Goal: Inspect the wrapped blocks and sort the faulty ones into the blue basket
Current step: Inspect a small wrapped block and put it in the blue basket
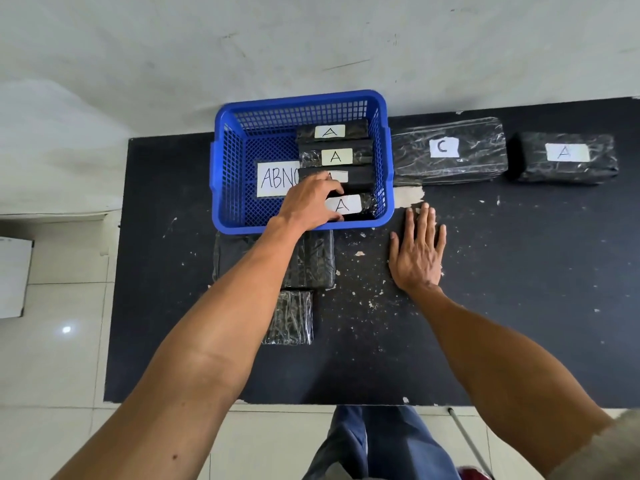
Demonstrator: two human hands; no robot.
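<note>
The blue basket (228, 174) stands at the back of the black table top and holds several black wrapped blocks, each with a white "A" label. My left hand (310, 200) reaches over the basket's front rim and its fingers grip the nearest block (360, 206). My right hand (417, 251) lies flat and open on the table, just right of the basket's front corner. A long block marked "C" (448, 150) and a shorter block marked "A" (568, 157) lie right of the basket. Two unlabelled wrapped blocks (313, 261) (291, 317) lie in front of it, partly under my left forearm.
A white "ABNO..." label (273, 178) lies inside the basket, partly hidden by my hand. The black table top (519, 306) is flecked with white scraps. A grey wall runs behind; tiled floor, a white board (14, 277) at left and my trouser legs show below.
</note>
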